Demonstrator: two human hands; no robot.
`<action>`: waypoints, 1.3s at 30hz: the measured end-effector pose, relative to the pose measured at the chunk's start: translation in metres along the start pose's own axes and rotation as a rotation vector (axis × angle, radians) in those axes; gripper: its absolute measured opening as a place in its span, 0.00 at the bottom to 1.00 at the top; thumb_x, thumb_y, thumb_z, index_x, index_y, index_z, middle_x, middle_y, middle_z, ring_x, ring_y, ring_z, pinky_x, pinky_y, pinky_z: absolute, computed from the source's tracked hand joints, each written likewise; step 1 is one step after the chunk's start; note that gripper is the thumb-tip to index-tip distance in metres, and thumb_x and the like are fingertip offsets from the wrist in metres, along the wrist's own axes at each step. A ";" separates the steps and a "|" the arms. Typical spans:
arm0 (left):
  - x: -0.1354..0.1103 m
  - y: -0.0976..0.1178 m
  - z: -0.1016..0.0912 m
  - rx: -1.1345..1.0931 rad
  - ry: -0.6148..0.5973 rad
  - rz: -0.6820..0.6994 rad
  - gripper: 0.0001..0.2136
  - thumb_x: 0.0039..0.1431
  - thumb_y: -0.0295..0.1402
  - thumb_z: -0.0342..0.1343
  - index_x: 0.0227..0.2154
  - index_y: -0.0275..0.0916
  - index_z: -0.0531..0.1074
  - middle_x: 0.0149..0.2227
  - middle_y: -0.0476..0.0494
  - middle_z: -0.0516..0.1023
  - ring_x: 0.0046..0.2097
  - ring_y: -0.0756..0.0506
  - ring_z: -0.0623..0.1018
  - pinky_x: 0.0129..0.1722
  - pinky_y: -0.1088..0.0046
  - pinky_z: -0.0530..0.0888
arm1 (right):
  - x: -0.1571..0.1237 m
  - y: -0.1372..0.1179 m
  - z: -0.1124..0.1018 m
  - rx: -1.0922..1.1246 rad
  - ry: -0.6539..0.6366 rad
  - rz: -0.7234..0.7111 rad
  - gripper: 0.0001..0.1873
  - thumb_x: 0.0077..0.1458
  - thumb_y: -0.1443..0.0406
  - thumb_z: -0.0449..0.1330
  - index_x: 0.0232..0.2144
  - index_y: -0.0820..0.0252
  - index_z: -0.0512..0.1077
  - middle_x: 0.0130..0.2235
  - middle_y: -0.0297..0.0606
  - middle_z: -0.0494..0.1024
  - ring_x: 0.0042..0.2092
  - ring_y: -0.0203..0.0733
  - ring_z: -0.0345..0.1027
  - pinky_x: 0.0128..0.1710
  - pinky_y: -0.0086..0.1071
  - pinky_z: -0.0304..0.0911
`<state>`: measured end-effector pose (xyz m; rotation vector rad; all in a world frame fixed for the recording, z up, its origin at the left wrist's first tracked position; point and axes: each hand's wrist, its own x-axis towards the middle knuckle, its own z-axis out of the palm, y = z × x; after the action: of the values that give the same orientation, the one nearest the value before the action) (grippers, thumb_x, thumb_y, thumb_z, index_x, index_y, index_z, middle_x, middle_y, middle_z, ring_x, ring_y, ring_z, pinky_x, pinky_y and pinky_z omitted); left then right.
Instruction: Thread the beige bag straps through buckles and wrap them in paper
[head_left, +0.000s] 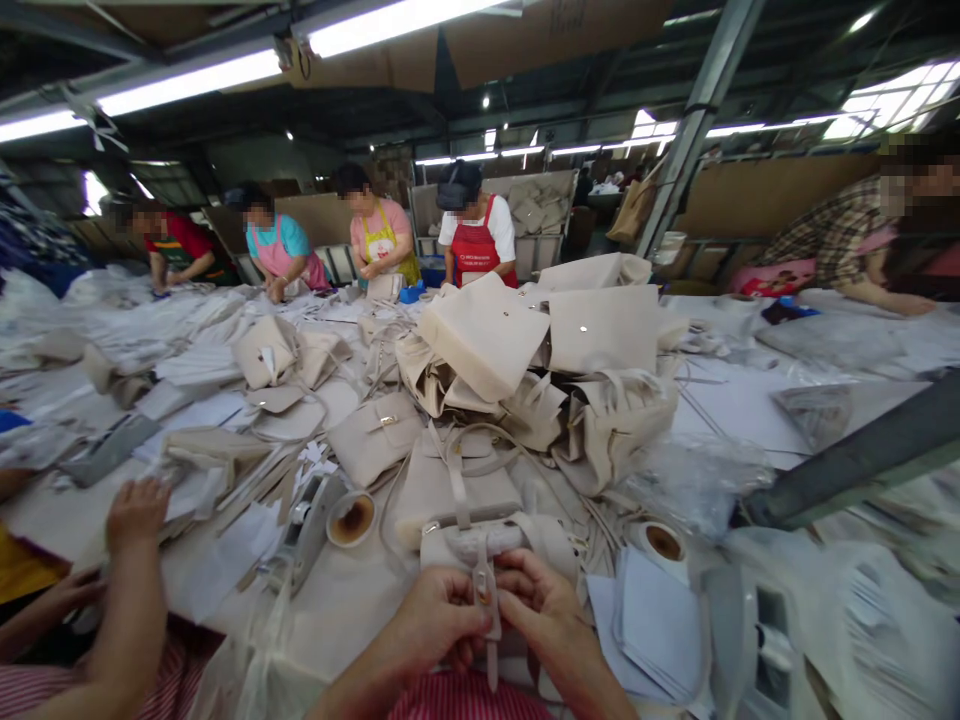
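Note:
A cream handbag [551, 545] lies in front of me at the near side of the table. My left hand [441, 612] is closed, its thumb and fingers pinching a narrow cream strap [493, 665] beside a small metal buckle [482, 590]. From the other side my right hand [541, 602] grips the same strap, thumb against its edge and fingers curled. The strap's tapered end hangs down below both hands. Part of the bag's front is hidden behind my hands. Just beyond it lies another cream bag [457, 485] with a looped strap.
A heap of cream bags [487, 335] fills the middle. Tape rolls [351, 520] sit at left and right [664, 545], near white sheets [660, 625] and a grey dispenser [750, 640]. A metal beam [862, 455] crosses at right. A co-worker's arm [135, 590] is close at left; several people work opposite.

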<state>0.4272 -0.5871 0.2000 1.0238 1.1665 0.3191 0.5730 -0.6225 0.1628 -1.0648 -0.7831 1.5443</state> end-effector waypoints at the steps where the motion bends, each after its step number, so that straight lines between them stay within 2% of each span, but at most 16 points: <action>1: 0.000 0.001 0.000 -0.001 -0.020 -0.001 0.10 0.37 0.39 0.61 0.21 0.36 0.72 0.15 0.53 0.70 0.16 0.54 0.66 0.17 0.77 0.62 | -0.001 0.000 -0.001 -0.013 -0.004 0.012 0.21 0.44 0.59 0.69 0.41 0.60 0.72 0.26 0.32 0.79 0.28 0.39 0.72 0.29 0.30 0.63; 5: 0.002 0.000 -0.002 -0.011 -0.051 0.010 0.11 0.37 0.39 0.61 0.23 0.36 0.72 0.16 0.53 0.71 0.16 0.54 0.66 0.17 0.78 0.62 | -0.002 0.007 -0.004 -0.055 0.087 0.039 0.32 0.41 0.63 0.66 0.51 0.62 0.65 0.25 0.28 0.74 0.25 0.36 0.68 0.25 0.29 0.59; 9: 0.007 -0.003 -0.004 -0.002 -0.038 0.037 0.13 0.37 0.40 0.62 0.24 0.36 0.72 0.16 0.53 0.71 0.16 0.54 0.66 0.16 0.78 0.60 | -0.002 0.018 -0.002 -0.071 0.117 0.110 0.53 0.37 0.62 0.66 0.63 0.67 0.47 0.25 0.25 0.73 0.23 0.36 0.66 0.22 0.28 0.57; 11: 0.008 -0.001 -0.007 -0.005 -0.039 0.042 0.13 0.37 0.40 0.61 0.25 0.35 0.71 0.17 0.52 0.71 0.16 0.54 0.66 0.16 0.78 0.60 | -0.003 0.023 0.000 -0.066 0.132 0.103 0.57 0.37 0.62 0.66 0.65 0.67 0.42 0.24 0.23 0.71 0.22 0.35 0.63 0.21 0.28 0.54; 15: 0.007 0.004 -0.010 0.023 -0.080 0.029 0.12 0.38 0.38 0.59 0.26 0.35 0.72 0.17 0.53 0.70 0.16 0.54 0.65 0.16 0.79 0.61 | -0.003 0.023 0.001 -0.076 0.168 0.031 0.54 0.36 0.66 0.64 0.65 0.67 0.47 0.23 0.23 0.71 0.23 0.35 0.63 0.23 0.28 0.54; 18: 0.010 0.004 -0.007 0.080 -0.089 0.057 0.12 0.39 0.37 0.56 0.28 0.36 0.72 0.16 0.55 0.67 0.16 0.54 0.62 0.15 0.78 0.61 | 0.000 0.016 -0.001 0.039 0.150 0.026 0.51 0.36 0.70 0.64 0.63 0.68 0.51 0.23 0.24 0.71 0.24 0.34 0.62 0.24 0.27 0.54; 20: 0.013 0.002 -0.002 0.134 -0.034 0.133 0.10 0.41 0.37 0.54 0.27 0.37 0.70 0.17 0.56 0.66 0.17 0.53 0.62 0.16 0.77 0.60 | 0.001 0.011 -0.002 0.171 0.134 0.067 0.48 0.37 0.71 0.65 0.62 0.66 0.56 0.22 0.22 0.70 0.23 0.32 0.60 0.24 0.27 0.54; 24: 0.017 0.000 0.006 0.246 0.187 0.369 0.05 0.44 0.34 0.53 0.22 0.38 0.66 0.21 0.53 0.66 0.24 0.52 0.65 0.23 0.77 0.62 | -0.001 0.006 0.001 0.288 0.152 0.074 0.43 0.35 0.65 0.73 0.56 0.62 0.65 0.22 0.22 0.71 0.23 0.31 0.62 0.26 0.26 0.59; 26: 0.016 0.001 0.008 0.200 0.181 0.324 0.06 0.45 0.36 0.52 0.25 0.39 0.66 0.20 0.54 0.65 0.21 0.52 0.65 0.20 0.77 0.61 | -0.004 0.007 0.003 0.302 0.169 0.084 0.42 0.35 0.59 0.76 0.54 0.59 0.68 0.24 0.25 0.73 0.26 0.33 0.67 0.28 0.27 0.63; 28: 0.014 0.003 0.008 0.109 0.095 0.206 0.12 0.46 0.39 0.51 0.32 0.39 0.67 0.18 0.56 0.66 0.16 0.53 0.62 0.15 0.77 0.59 | -0.007 0.009 0.003 0.306 0.184 0.112 0.37 0.37 0.55 0.76 0.50 0.58 0.72 0.27 0.28 0.75 0.29 0.35 0.70 0.31 0.29 0.67; 30: 0.012 0.004 0.007 0.050 0.025 0.139 0.16 0.46 0.42 0.52 0.36 0.37 0.67 0.17 0.57 0.67 0.14 0.53 0.61 0.13 0.78 0.58 | -0.009 0.014 0.003 0.286 0.171 0.118 0.30 0.38 0.54 0.75 0.44 0.58 0.75 0.30 0.32 0.77 0.30 0.36 0.71 0.32 0.30 0.69; 33: 0.012 0.002 0.006 0.018 -0.001 0.145 0.16 0.45 0.43 0.55 0.34 0.37 0.68 0.17 0.56 0.68 0.14 0.54 0.62 0.12 0.80 0.59 | -0.007 0.023 0.001 0.234 0.145 0.099 0.23 0.38 0.55 0.75 0.35 0.59 0.76 0.31 0.34 0.79 0.29 0.36 0.71 0.30 0.31 0.70; 37: 0.012 -0.002 0.004 0.020 -0.017 0.163 0.13 0.46 0.42 0.54 0.32 0.38 0.67 0.15 0.57 0.67 0.13 0.55 0.61 0.12 0.82 0.59 | -0.001 0.029 0.002 0.148 0.177 0.072 0.25 0.33 0.52 0.76 0.30 0.61 0.74 0.25 0.32 0.77 0.24 0.34 0.67 0.22 0.26 0.62; 39: 0.008 0.000 0.003 0.038 -0.021 0.168 0.13 0.49 0.42 0.53 0.33 0.38 0.67 0.17 0.56 0.68 0.15 0.55 0.64 0.12 0.82 0.60 | 0.001 0.024 0.002 0.134 0.176 0.036 0.27 0.31 0.50 0.77 0.29 0.61 0.73 0.22 0.31 0.76 0.23 0.34 0.66 0.21 0.25 0.60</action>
<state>0.4335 -0.5832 0.1947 1.1590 1.0737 0.4184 0.5615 -0.6271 0.1424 -1.1029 -0.5351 1.4882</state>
